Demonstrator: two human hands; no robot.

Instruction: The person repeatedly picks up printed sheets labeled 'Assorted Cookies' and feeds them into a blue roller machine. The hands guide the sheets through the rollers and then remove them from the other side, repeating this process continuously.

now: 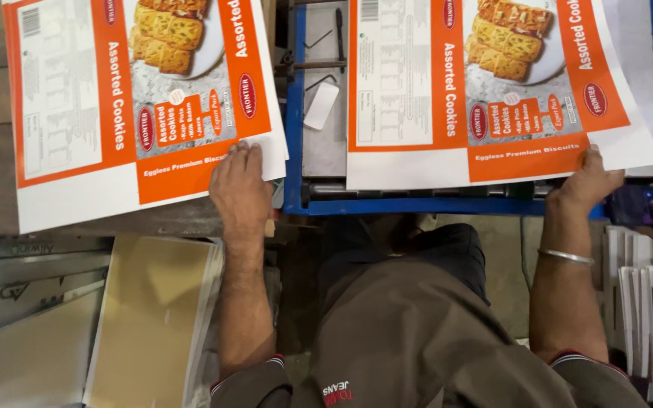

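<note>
Blue machine bed [293, 113] as landmark, steel plate at centre. On it, to the right: printed carton sheet [485, 91], orange and white, biscuit picture, lying flat and squared. Off its left edge: second printed sheet [137, 106], resting on a stack. Below that, plain brown board [149, 317]. Right hand [585, 181] pinching the bed sheet's near edge. Left hand [241, 189] flat, fingers pressing the stack sheet's corner, not clenched.

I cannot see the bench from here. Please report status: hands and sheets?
Left hand flat on left printed sheet. Right hand grips right printed sheet on blue frame. Nothing between them.
</note>
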